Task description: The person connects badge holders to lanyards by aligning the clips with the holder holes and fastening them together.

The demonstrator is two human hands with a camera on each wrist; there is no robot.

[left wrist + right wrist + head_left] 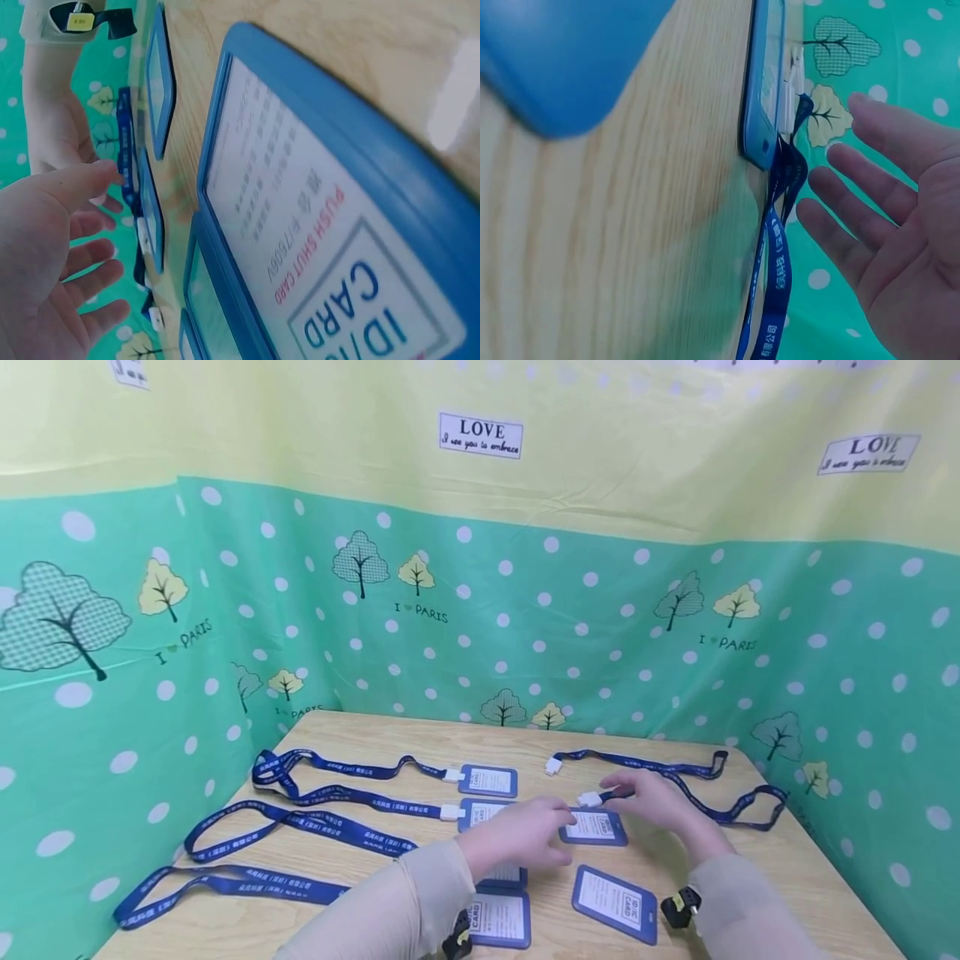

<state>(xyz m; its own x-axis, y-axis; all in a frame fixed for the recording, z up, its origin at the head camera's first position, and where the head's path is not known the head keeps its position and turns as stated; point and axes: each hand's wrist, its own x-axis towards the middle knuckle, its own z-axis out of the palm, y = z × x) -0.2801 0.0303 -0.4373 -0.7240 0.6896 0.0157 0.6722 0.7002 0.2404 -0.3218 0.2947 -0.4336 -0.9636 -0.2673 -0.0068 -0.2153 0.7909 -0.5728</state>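
In the head view my left hand reaches over the middle of the table, fingertips at the left edge of a blue ID card holder. The left wrist view shows this hand with fingers spread and nothing between them. My right hand is over a navy lanyard, close to its white clip at the holder's upper edge. Seen from the right wrist, that hand has loosely extended fingers beside the lanyard strap. Another holder lies loose nearer me, between my forearms.
To the left, several navy lanyards stretch in rows, with card holders at their right ends; my left arm covers part of them. A second lanyard with a white clip lies at the back right. A patterned curtain surrounds the wooden table.
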